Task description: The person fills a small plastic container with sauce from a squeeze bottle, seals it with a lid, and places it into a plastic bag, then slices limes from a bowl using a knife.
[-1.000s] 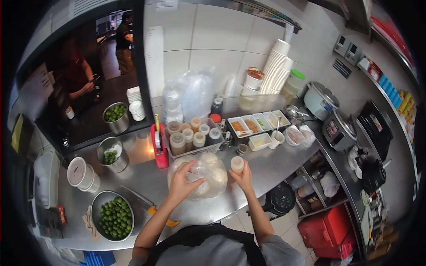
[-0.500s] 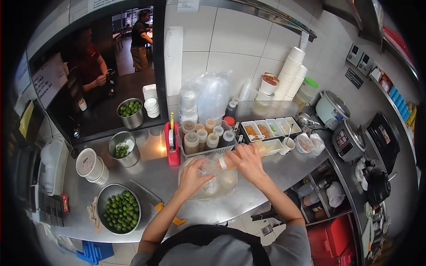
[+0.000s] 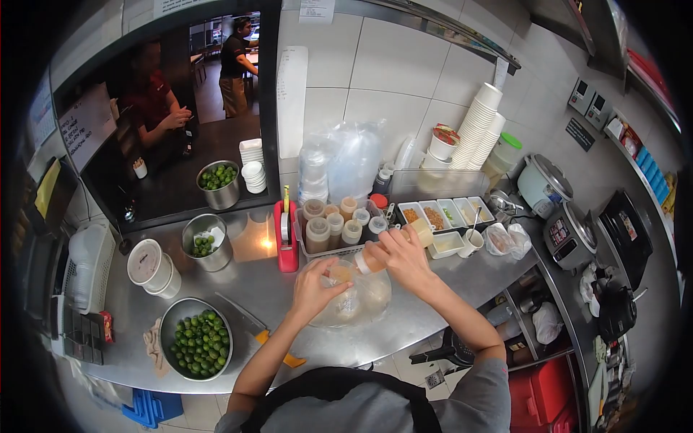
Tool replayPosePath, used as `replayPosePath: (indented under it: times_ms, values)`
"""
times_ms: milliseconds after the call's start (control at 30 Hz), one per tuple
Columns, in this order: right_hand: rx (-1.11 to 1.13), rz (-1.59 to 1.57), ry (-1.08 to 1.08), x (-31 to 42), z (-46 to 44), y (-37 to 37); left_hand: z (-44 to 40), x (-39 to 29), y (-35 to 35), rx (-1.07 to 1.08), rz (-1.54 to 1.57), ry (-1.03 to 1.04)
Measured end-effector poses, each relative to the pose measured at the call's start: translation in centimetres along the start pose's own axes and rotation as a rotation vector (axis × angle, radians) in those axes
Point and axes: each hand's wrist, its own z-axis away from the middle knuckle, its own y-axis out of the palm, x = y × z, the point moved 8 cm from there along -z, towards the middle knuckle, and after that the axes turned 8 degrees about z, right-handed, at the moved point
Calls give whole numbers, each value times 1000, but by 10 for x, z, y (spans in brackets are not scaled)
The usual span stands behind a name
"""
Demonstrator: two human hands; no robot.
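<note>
My left hand (image 3: 315, 289) is closed around a small clear plastic cup (image 3: 341, 274), which shows amber liquid in it. My right hand (image 3: 402, 257) grips a squeeze bottle (image 3: 370, 259) that lies tilted, its nozzle end toward the cup. The bottle's pale base sticks out beyond my right fingers. Beneath both hands is a wide, clear plastic bag or bowl (image 3: 379, 299) holding what look like small clear items; I cannot tell which it is. Just behind, a grey basket (image 3: 339, 250) holds several upright squeeze bottles (image 3: 317, 234).
A knife (image 3: 242, 310) and a steel bowl of green limes (image 3: 196, 339) lie to the left. Nearby are a red tape dispenser (image 3: 286, 242) and white tubs (image 3: 154, 269). Topping trays (image 3: 447, 244) stand at right. Two people are visible through the opening, one in red (image 3: 155, 108).
Amber liquid now shows in the cup. The bottle's nozzle end has drawn slightly away from the cup's mouth. The whole view has shifted a little.
</note>
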Motion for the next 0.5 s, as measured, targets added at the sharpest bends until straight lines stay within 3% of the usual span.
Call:
replayPosePath:
  times_ms: [500]
  values:
    - [35,-46,48,-3,3,5,1,-3,-3,-20,39,10]
